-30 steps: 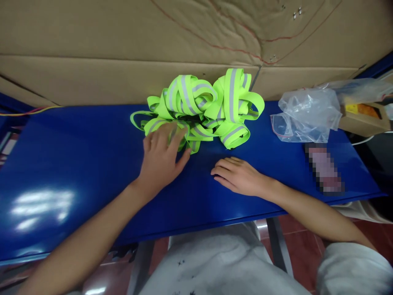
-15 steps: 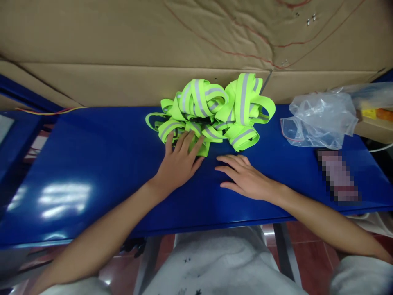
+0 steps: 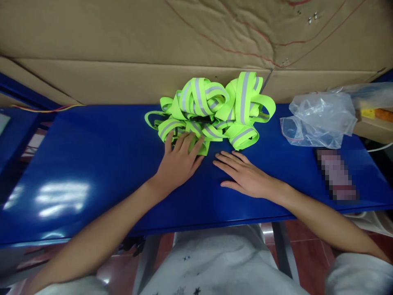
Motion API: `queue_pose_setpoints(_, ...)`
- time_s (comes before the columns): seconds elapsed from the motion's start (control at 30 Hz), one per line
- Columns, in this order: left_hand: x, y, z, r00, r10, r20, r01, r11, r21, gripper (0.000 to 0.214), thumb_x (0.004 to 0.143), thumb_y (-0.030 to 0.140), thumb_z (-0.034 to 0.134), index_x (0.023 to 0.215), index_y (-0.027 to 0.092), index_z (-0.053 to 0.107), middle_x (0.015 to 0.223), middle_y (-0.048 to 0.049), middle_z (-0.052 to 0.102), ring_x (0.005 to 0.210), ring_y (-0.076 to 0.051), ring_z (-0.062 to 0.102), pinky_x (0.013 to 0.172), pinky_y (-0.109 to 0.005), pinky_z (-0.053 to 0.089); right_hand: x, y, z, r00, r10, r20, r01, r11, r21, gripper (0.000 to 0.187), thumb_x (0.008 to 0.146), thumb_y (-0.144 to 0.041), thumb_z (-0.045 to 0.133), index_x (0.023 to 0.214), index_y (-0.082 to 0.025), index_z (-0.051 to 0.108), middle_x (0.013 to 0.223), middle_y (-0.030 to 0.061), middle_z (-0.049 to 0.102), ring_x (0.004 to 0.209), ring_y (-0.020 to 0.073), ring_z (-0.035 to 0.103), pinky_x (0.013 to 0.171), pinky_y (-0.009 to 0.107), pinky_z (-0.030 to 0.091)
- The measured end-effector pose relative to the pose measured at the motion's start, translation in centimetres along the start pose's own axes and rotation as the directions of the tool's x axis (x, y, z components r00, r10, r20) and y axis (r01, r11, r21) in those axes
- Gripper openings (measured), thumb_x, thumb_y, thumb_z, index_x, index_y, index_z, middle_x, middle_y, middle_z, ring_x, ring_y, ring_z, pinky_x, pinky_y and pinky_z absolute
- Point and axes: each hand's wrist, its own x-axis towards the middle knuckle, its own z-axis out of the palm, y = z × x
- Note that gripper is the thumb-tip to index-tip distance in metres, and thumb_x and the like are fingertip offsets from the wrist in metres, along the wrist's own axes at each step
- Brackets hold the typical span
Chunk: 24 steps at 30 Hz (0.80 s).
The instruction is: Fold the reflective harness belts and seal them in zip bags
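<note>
A heap of neon yellow-green reflective straps point(image 3: 199, 98), each with a silver stripe down its middle, lies tangled on the blue table point(image 3: 113, 147). Black parts show among the loops. My left hand point(image 3: 179, 157) rests with spread fingers on the front edge of the heap, fingertips over the lowest straps. It is open and grips nothing that I can see. Flat on the table just in front of the heap, my right hand point(image 3: 242, 174) has its fingers stretched out, apart from the straps and holding nothing.
Crumpled clear plastic bags point(image 3: 322, 119) lie at the right, beside a cardboard box point(image 3: 374, 127). Nearer me is a blurred-out phone-like object point(image 3: 337, 174). Brown board point(image 3: 123, 82) with red wires stands along the table's back edge.
My right hand's fingers have spread and flattened a little on the table. My left hand and the straps stay as they were; the view has shifted slightly.
</note>
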Motion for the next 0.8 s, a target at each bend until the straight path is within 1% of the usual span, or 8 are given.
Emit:
queue_pose_setpoints(0.07,0.0,0.0,0.0,0.997,0.062,-0.043,-0.063,0.997,-0.032,0.042,0.104,0.027,0.049,0.143,0.013,0.055,0.123,-0.0178,0.07,0.117,-0.034,0.065,0.114,-0.06,0.037,0.0,0.2,-0.1,0.999,-0.015,-0.03,0.015,1.0,0.01,0.06,0.107,-0.05,0.048,0.155,-0.013,0.047,0.163,0.0158,0.043,0.155,0.0311,0.035,0.126,0.056,0.033)
queue_pose_setpoints(0.13,-0.1,0.1,0.1,0.987,0.133,-0.091,-0.142,0.986,-0.092,0.029,0.103,0.021,0.051,0.127,0.014,0.064,0.1,-0.0104,0.073,0.095,-0.027,0.069,0.097,-0.048,0.05,0.1,0.3,-0.2,0.995,-0.025,-0.096,0.03,0.999,0.046,0.054,0.106,-0.047,0.051,0.149,-0.015,0.054,0.154,0.015,0.054,0.148,0.0297,0.047,0.122,0.054,0.04)
queue_pose_setpoints(0.23,-0.5,0.5,0.3,0.954,0.251,-0.161,-0.279,0.943,-0.182,0.016,0.099,0.012,0.054,0.11,0.014,0.066,0.086,-0.0043,0.07,0.078,-0.021,0.066,0.074,-0.035,0.051,0.0,0.5,-0.5,0.969,0.022,-0.247,0.009,0.992,0.124,0.039,0.107,-0.039,0.053,0.139,-0.018,0.062,0.132,0.0099,0.071,0.123,0.0239,0.066,0.108,0.044,0.053)
queue_pose_setpoints(0.37,-1.2,1.7,0.2,0.888,0.384,-0.252,-0.446,0.853,-0.271,0.015,0.098,0.01,0.056,0.109,0.014,0.064,0.089,-0.0027,0.073,0.075,-0.017,0.065,0.07,-0.032,0.051,0.0,0.4,-1.0,0.894,0.169,-0.415,-0.089,0.975,0.204,0.028,0.106,-0.031,0.054,0.13,-0.02,0.063,0.121,0.0079,0.073,0.113,0.0216,0.069,0.101,0.039,0.055)
queue_pose_setpoints(0.5,-1.6,2.7,-0.5,0.835,0.457,-0.305,-0.539,0.79,-0.291,0.012,0.098,0.012,0.058,0.106,0.016,0.066,0.091,-0.0014,0.074,0.081,-0.015,0.067,0.082,-0.031,0.052,0.3,0.9,-1.1,0.868,0.301,-0.394,-0.256,0.953,0.164,0.034,0.108,-0.035,0.049,0.136,-0.019,0.057,0.135,0.0123,0.066,0.13,0.0263,0.06,0.105,0.043,0.049)
queue_pose_setpoints(0.6,-1.3,2.3,-1.1,0.894,0.371,-0.253,-0.424,0.883,-0.202,0.026,0.099,0.03,0.062,0.123,0.022,0.066,0.116,-0.0083,0.073,0.109,-0.025,0.068,0.103,-0.044,0.048,0.4,1.7,-1.0,0.859,0.361,-0.363,-0.354,0.931,0.088,0.039,0.108,-0.041,0.046,0.14,-0.02,0.054,0.142,0.0148,0.06,0.137,0.0305,0.055,0.106,0.047,0.046)
queue_pose_setpoints(0.7,-0.6,1.0,-1.3,0.978,0.189,-0.09,-0.198,0.976,-0.096,0.063,0.098,0.058,0.058,0.15,0.026,0.05,0.152,-0.019,0.053,0.143,-0.041,0.049,0.116,-0.064,0.034,0.3,2.6,-0.9,0.834,0.422,-0.357,-0.428,0.901,0.065,0.044,0.108,-0.045,0.044,0.143,-0.019,0.051,0.15,0.0166,0.053,0.143,0.032,0.049,0.11,0.049,0.043)
queue_pose_setpoints(0.8,-0.3,-0.1,-1.2,0.995,0.073,0.068,-0.068,0.995,-0.076,0.079,0.096,0.07,0.05,0.159,0.024,0.04,0.161,-0.0213,0.042,0.152,-0.043,0.037,0.122,-0.067,0.024,0.2,3.1,-1.0,0.825,0.465,-0.32,-0.475,0.879,0.054,0.052,0.107,-0.051,0.041,0.148,-0.019,0.046,0.159,0.0179,0.045,0.15,0.0336,0.041,0.116,0.054,0.037)
